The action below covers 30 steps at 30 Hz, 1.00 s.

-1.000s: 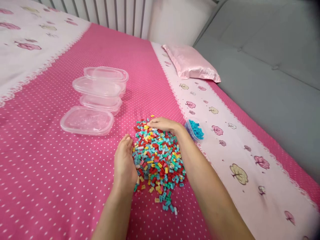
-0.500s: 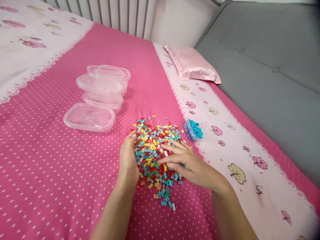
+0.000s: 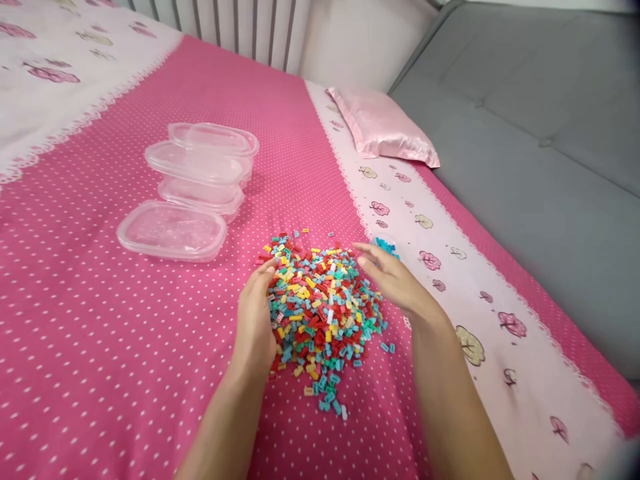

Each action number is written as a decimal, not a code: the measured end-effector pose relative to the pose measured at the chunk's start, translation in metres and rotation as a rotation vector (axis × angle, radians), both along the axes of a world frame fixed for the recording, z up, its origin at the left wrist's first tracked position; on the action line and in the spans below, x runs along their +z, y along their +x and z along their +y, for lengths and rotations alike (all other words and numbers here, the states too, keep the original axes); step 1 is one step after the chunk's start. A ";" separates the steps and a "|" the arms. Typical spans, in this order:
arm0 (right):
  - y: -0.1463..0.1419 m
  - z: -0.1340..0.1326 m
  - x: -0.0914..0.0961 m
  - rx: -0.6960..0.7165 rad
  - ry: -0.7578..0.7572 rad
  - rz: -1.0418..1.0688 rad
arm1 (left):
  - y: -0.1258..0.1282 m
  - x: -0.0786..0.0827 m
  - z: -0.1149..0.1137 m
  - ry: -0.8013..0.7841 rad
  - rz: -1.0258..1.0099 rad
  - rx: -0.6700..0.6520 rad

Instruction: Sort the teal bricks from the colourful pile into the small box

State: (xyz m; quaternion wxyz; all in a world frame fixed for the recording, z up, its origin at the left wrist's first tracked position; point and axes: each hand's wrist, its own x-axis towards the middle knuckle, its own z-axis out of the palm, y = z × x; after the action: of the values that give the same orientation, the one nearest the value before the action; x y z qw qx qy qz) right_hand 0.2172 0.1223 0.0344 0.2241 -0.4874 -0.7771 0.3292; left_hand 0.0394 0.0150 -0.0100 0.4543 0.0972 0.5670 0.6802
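Observation:
A pile of small toy building bricks [image 3: 320, 307] in red, yellow, blue, green, white and other colours lies spread on the pink dotted bedsheet. My left hand [image 3: 256, 317] rests on its edge along the pile's left side, fingers stretched forward and palm against the bricks. It is open. At the pile's upper right edge is my right hand [image 3: 393, 277], open too, with its thumb and fingers apart and nothing visible in them. Just behind it, a small clear tub of blue bricks [image 3: 386, 247] is partly hidden by the hand.
Several clear plastic containers [image 3: 173, 230] with lids stand in a row to the left of the pile. A pink satin pillow [image 3: 383, 127] lies farther back, beside the grey padded headboard [image 3: 520, 127]. Some loose bricks lie around the pile's edges.
My right hand has moved off the top of the pile, away to its upper right edge, and now covers part of the tub. My left hand has stayed at the pile's left side.

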 end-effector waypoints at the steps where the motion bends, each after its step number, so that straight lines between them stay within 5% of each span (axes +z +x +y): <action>1: -0.004 0.013 -0.008 -0.057 -0.002 0.023 | 0.000 -0.001 0.000 -0.003 0.002 -0.001; 6: -0.029 0.067 -0.048 -0.195 -0.033 0.090 | -0.001 -0.002 0.002 0.002 0.008 0.022; 11: -0.034 0.073 -0.069 -0.171 -0.039 -0.017 | -0.002 0.000 0.002 -0.025 -0.020 0.027; 24: -0.023 0.022 -0.045 0.068 -0.170 0.053 | 0.000 0.006 0.003 -0.019 -0.069 -0.003; 30: -0.031 -0.005 -0.033 0.182 -0.014 -0.006 | 0.003 0.008 -0.001 0.011 0.112 -0.260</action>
State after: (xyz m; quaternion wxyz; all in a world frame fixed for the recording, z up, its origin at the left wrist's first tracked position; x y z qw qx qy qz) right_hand 0.1860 0.1177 0.0013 0.1876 -0.4170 -0.8166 0.3522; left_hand 0.0424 0.0137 -0.0025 0.5058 0.2102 0.5703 0.6121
